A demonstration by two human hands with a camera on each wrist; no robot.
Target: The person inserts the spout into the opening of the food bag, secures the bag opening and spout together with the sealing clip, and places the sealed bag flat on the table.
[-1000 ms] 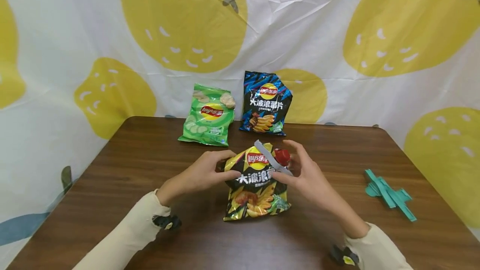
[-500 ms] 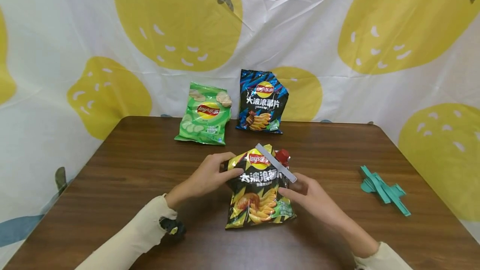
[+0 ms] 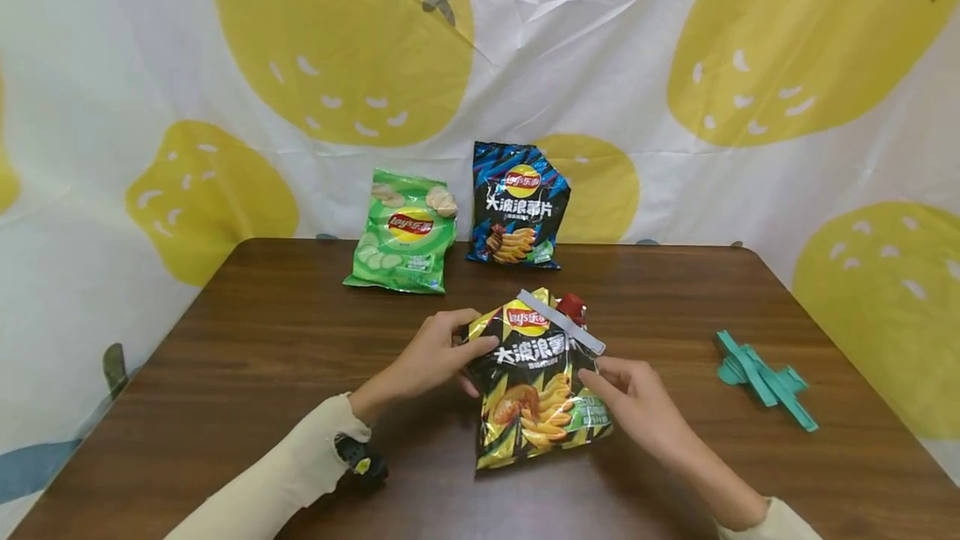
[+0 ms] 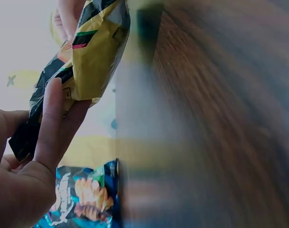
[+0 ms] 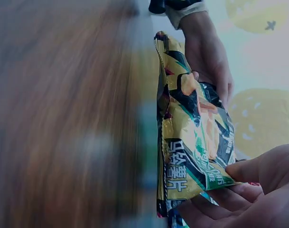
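A black and yellow Lay's chip bag (image 3: 536,407) is held at the middle front, tilted, its printed face toward me. My left hand (image 3: 431,357) grips its left edge, thumb in front and fingers behind. On the right edge, my right hand (image 3: 645,411) pinches the bag below a grey clip strip (image 3: 561,322). That strip crosses the bag's upper right corner slantwise, and a red cap (image 3: 573,307) sticks out just beyond it. The right wrist view shows the bag's bottom seam and lower face (image 5: 191,128); fingers behind the bag are partly hidden.
At the back of the brown table (image 3: 300,340) stand a green Lay's bag (image 3: 405,236) and a blue-black Lay's bag (image 3: 517,207). Teal clips (image 3: 765,377) lie crossed at the right. A lemon-printed cloth (image 3: 570,65) hangs behind the table.
My right hand has moved from beside the red cap down to the bag's right edge. The bag has shifted right and toward me, still in the left hand. The head view has turned slightly.
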